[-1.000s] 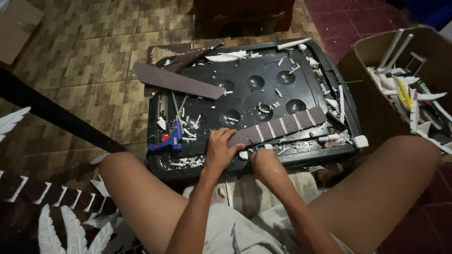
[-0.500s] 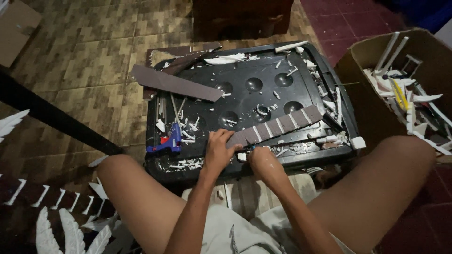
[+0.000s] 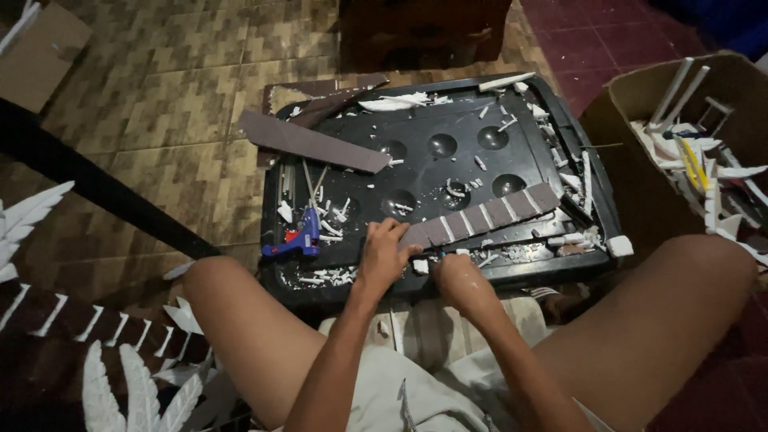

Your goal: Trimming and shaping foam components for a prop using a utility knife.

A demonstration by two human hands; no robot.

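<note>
My left hand (image 3: 386, 254): fingers curled over the near end of the brown strip with white bars (image 3: 480, 218), pinning it down on the black tray (image 3: 596, 188).
My right hand (image 3: 458, 282): closed into a loose fist just right of my left, at the strip's lower edge; whatever it pinches is hidden under the knuckles (I cannot tell what).
Strip: runs from my left fingers up and away to the right, slightly raised at the far end, lying across the tray.
Left of my grip: blue glue gun (image 3: 297, 240) on the tray, nozzle pointing up, with white scraps (image 3: 324, 228) scattered around it.
Right of my grip: small white foam block (image 3: 619, 246) at the tray's near right corner.
Beyond my grip: round dimples in the tray, then a plain dark brown strip (image 3: 314, 142) laid slantwise over the far left edge.
Far right: cardboard box (image 3: 632, 144) holding white offcuts.
Far left: white feather shapes (image 3: 32, 212) on the floor.
</note>
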